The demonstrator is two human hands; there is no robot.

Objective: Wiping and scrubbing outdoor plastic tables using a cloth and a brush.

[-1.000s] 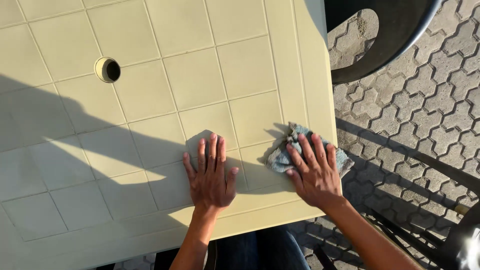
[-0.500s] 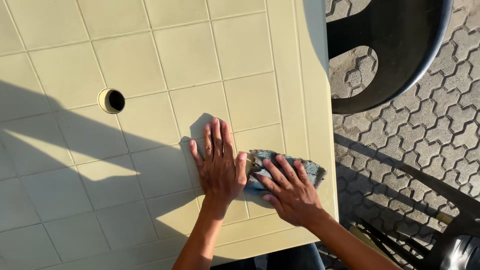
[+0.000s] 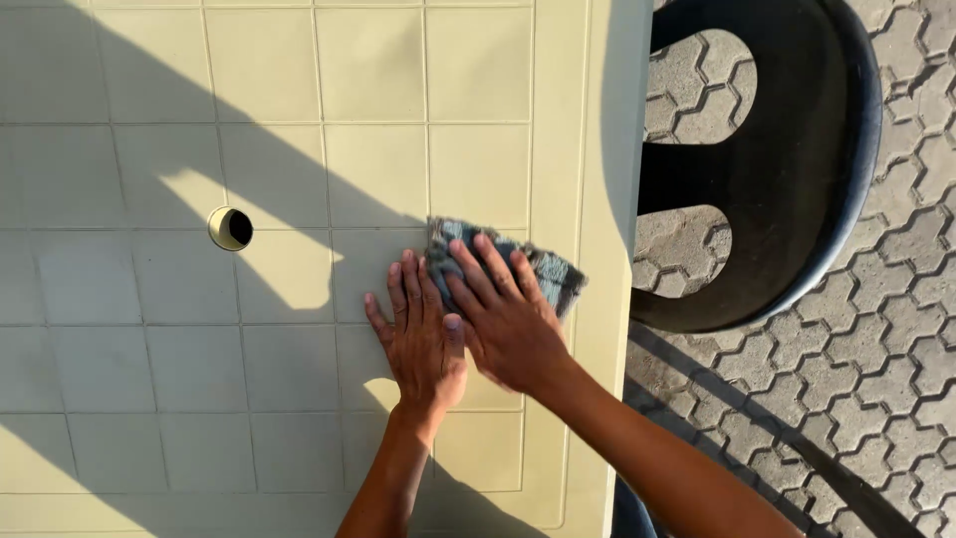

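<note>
A pale yellow plastic table [image 3: 299, 120] with a square grid pattern fills the left of the head view. My left hand [image 3: 418, 339] lies flat on it, fingers together, holding nothing. Right beside it, touching it, my right hand [image 3: 508, 319] presses a crumpled grey-blue cloth [image 3: 553, 271] flat against the tabletop near the right edge. The cloth sticks out beyond my fingertips; part of it is hidden under the hand.
A round umbrella hole [image 3: 230, 228] sits in the table left of my hands. A dark plastic chair [image 3: 797, 179] stands to the right of the table's edge on grey interlocking paving [image 3: 876, 379]. Long shadows cross the tabletop.
My right hand has slid the cloth leftward and away from the table's near edge, up against my left hand. The camera view has shifted, showing more of the chair.
</note>
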